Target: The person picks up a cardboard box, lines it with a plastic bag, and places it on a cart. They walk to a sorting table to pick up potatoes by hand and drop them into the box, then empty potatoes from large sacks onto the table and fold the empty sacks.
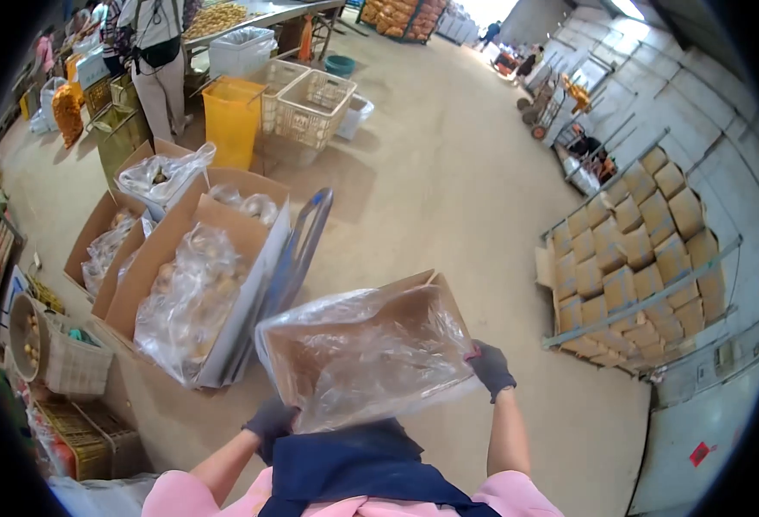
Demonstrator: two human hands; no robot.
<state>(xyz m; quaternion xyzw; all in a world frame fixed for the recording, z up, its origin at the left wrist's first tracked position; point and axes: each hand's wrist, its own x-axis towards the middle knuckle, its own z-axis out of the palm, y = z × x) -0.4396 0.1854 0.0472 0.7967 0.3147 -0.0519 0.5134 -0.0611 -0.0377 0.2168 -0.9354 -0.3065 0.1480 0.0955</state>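
In front of my body I carry an open cardboard box (311,366) with a clear plastic liner (371,362) spread inside and folded over its rim. My left hand (272,425), in a dark glove, grips the near left corner. On the right side edge, my right hand (491,370), gloved too, holds the box with its fingers curled over the rim. Ahead to the left stands a larger carton (263,280) whose plastic bag (194,289) covers round, pale brown produce. A blue cart handle (302,250) rises beside that carton.
More lined cartons (95,233) sit at the left. Behind them are a yellow bin (233,121), cream plastic crates (315,103) and a person (160,69) by a sorting table. To the right, a metal rack (647,297) holds stacked brown boxes (629,250). Concrete floor (448,189) runs between.
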